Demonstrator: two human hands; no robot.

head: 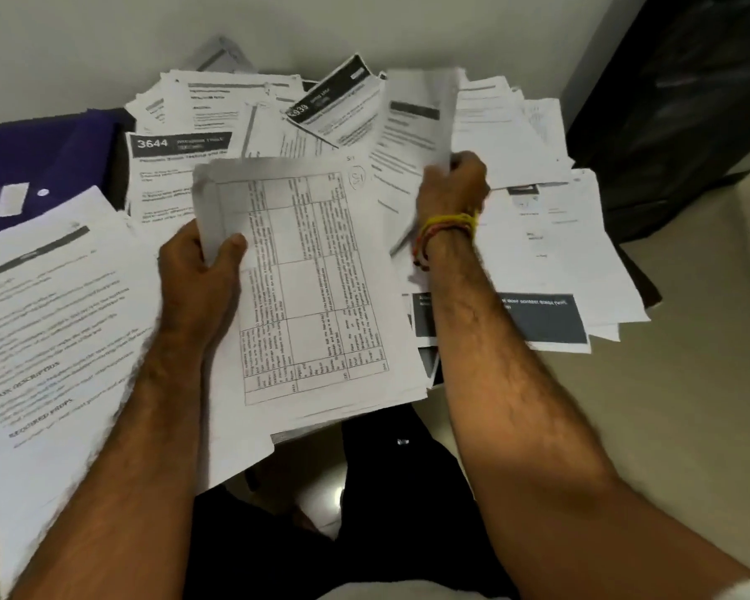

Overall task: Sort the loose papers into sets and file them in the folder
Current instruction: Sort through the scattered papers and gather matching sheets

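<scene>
**Two hands hold papers above a scattered heap**

The left hand (200, 270) grips a stack of sheets (312, 296) by its left edge, with the thumb on top of the first page and the fingers hidden under it. The top page shows a printed table, turned sideways to the person. The right hand (455, 179) is closed around one blurred sheet (425, 110), which stands almost upright above the heap; how exactly the fingers lie on it, I cannot tell. On the right wrist there is a bundle of yellow and red threads (448, 229).

Under both hands the loose papers (537, 136) cover a low dark table (648, 292), of which only a bit shows at the right edge. A page with the number 3644 (178, 145) lies behind the left hand, and a page with a dark grey block (537, 318) lies at the near right edge. A big page of text (61, 318) hangs over the near left side. The purple folder (40, 162) lies at the far left corner, partly under the papers. A dark cabinet (689, 101) stands on the right, by the wall.
</scene>
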